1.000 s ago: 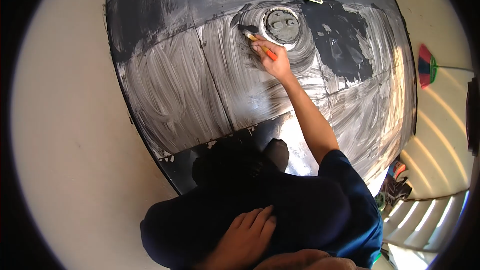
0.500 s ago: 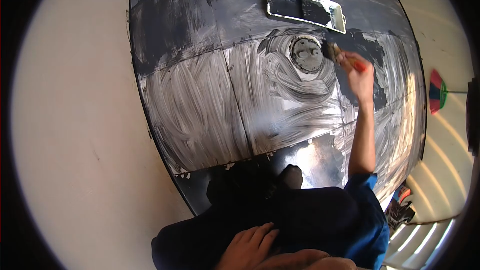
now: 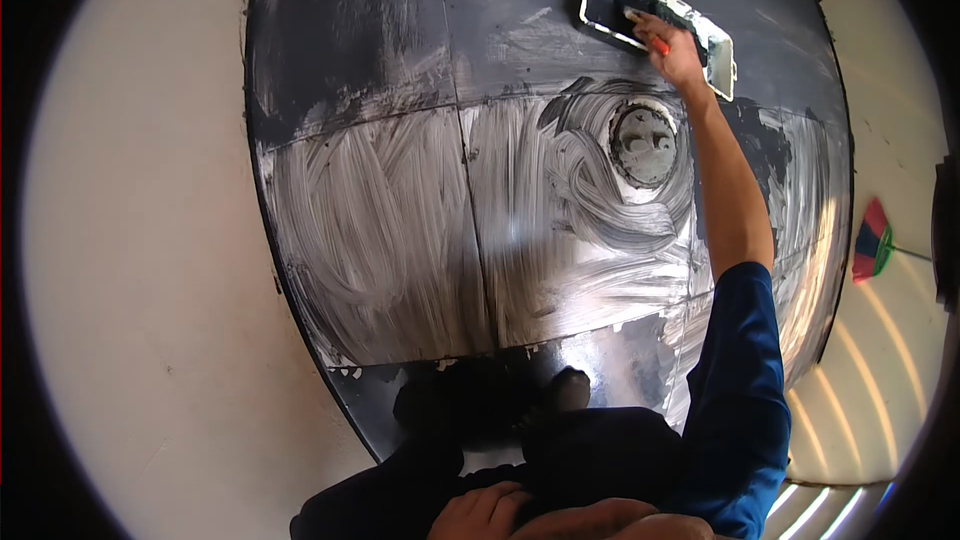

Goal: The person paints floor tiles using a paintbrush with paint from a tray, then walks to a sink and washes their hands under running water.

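Note:
A paintbrush with a red-tipped handle [image 3: 659,44] is gripped in my right hand [image 3: 676,52], its bristle end down inside a white-rimmed tray [image 3: 719,62] of dark paint. The tray rests on a large panelled surface [image 3: 375,230], dark at the far side and streaked grey-white in the middle. Nearer to me than the tray is a round grey cap [image 3: 645,145], with brush strokes curving around it. My left hand [image 3: 482,512] lies on my dark clothing at the bottom, fingers loosely spread and holding nothing.
Pale floor [image 3: 160,240] lies to the left of the panelled surface. At the right, a red, blue and green broom head [image 3: 873,242] is by striped sunlight. My feet [image 3: 568,390] are on the dark near strip.
My right hand has moved with the brush from beside the round cap, past the dark patch right of it, up into the tray. The view has shifted; my left hand stays on my clothing.

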